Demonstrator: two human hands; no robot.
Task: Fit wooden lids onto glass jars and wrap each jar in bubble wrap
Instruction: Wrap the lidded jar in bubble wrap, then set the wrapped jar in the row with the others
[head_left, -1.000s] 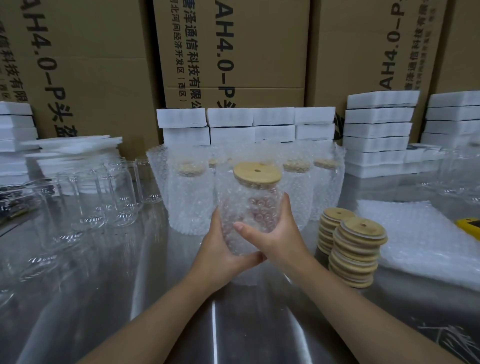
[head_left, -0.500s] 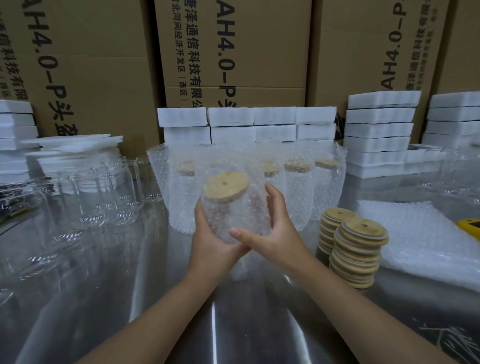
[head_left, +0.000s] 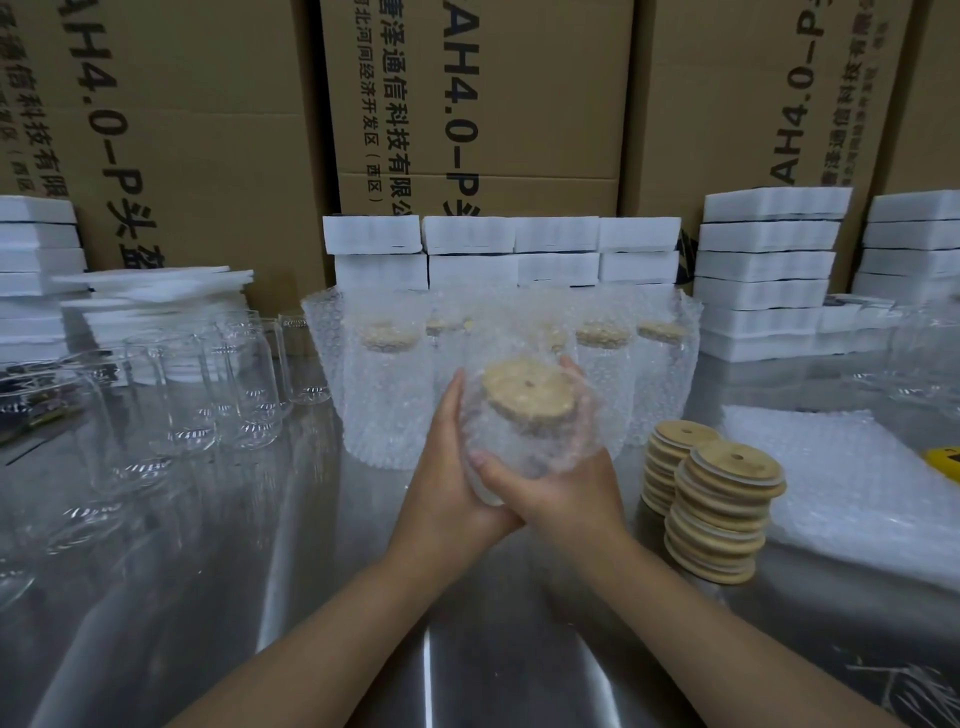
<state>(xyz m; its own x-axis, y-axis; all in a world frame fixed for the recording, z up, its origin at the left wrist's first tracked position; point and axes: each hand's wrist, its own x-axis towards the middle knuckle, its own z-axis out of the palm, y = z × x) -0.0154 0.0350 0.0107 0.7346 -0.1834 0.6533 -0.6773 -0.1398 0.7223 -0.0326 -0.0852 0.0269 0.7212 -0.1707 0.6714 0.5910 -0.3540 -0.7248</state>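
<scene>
I hold a bubble-wrapped glass jar (head_left: 524, 441) above the steel table, tilted so its round wooden lid (head_left: 529, 393) faces me. My left hand (head_left: 449, 483) cups the jar's left side and base. My right hand (head_left: 563, 493) grips it from the right and below, thumb across the front, fingers curled round the far side. Behind the jar stand several wrapped, lidded jars (head_left: 387, 384). Bare glass jars (head_left: 244, 384) cluster at the left. Two stacks of wooden lids (head_left: 722, 514) sit at the right, beside a pile of bubble wrap sheets (head_left: 841, 478).
White foam blocks (head_left: 498, 249) are stacked along the back, more at the right (head_left: 769, 270) and left (head_left: 36, 260), with large cardboard boxes (head_left: 467, 104) behind. A yellow object (head_left: 945, 460) lies at the right edge. The steel table (head_left: 311, 597) reflects light.
The wrapped jar came down and tilted towards me, its lid swinging from the left over to the right, and both hands shifted round it.
</scene>
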